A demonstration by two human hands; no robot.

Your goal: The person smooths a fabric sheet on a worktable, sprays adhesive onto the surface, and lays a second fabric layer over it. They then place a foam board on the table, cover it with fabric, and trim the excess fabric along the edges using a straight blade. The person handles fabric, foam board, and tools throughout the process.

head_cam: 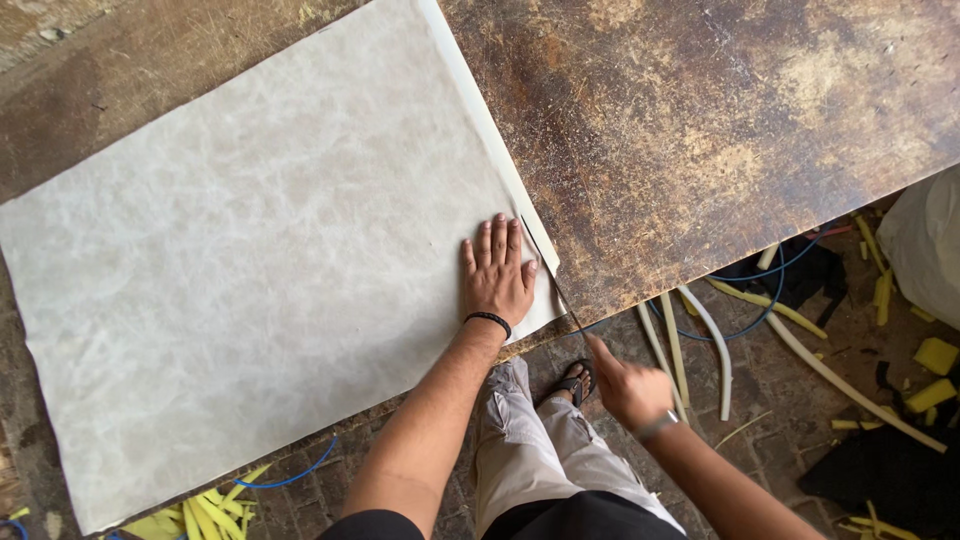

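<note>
Sheet (pixel 250 250): pale grey, marbled, flat

A large sheet (pixel 260 260) lies on the worktable (pixel 700 130), covering its left part. The left hand (pixel 497 270) rests flat on the sheet near its right edge. The right hand (pixel 630 385) sits off the table's near edge — below and right of the left. Foam strips (pixel 700 335) lie on the floor (pixel 790 380) to the right.

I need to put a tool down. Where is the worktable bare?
The brown tabletop is bare right of the pale sheet, up to its far edge. The left hand presses the sheet's near corner. The floor by the right hand is crowded with yellow strips and cables.
</note>
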